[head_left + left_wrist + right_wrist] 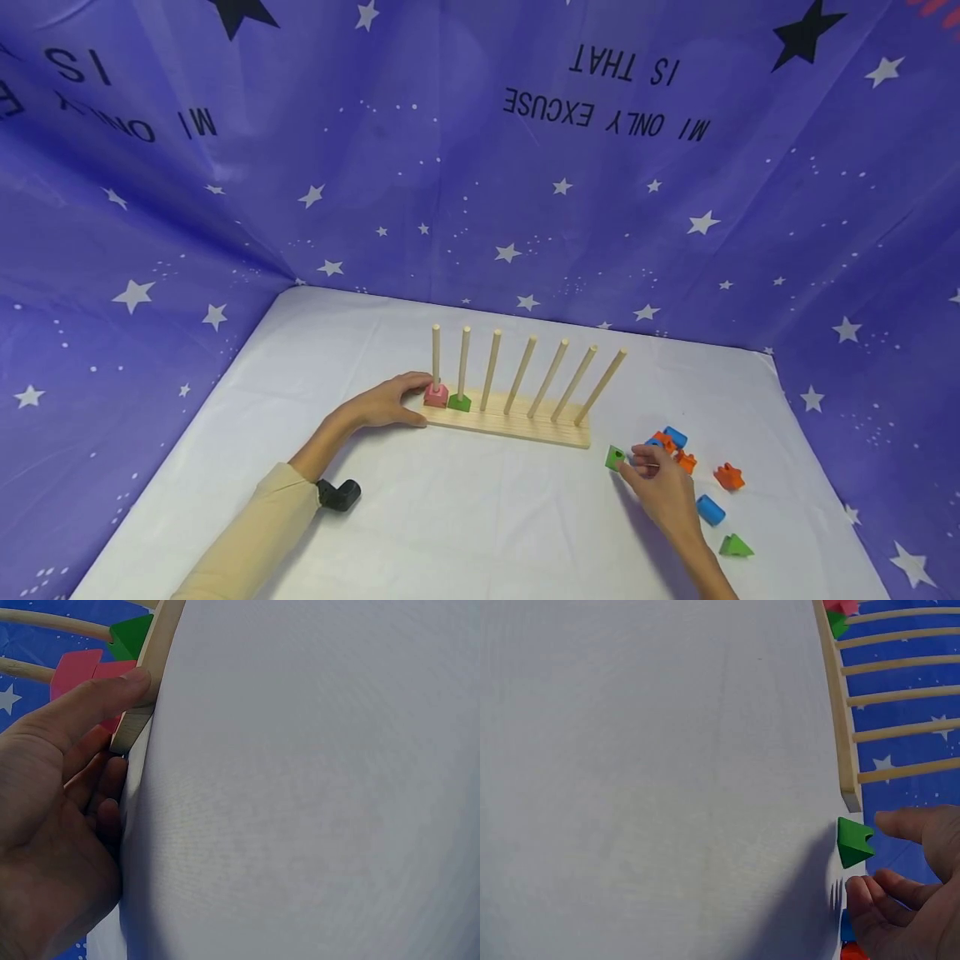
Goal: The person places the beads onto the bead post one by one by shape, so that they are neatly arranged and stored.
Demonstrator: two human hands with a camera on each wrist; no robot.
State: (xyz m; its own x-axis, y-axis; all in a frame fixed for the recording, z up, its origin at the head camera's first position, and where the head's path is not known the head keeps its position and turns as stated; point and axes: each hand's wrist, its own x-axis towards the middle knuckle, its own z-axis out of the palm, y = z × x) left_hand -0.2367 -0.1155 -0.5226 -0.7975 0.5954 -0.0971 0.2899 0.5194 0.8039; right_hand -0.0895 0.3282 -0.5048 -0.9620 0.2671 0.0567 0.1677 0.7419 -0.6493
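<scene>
In the head view's lower middle, the left hand (384, 405) grips the pegboard (510, 425) at its left end. Lower right, the right hand (666, 492) has thumb and fingers parted, a green block (614, 457) just left of them; an orange star (729, 477) lies farther right.

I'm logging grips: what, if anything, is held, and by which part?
The left hand grips the wooden board by its left end. The right hand, near a green block, holds nothing.
</scene>
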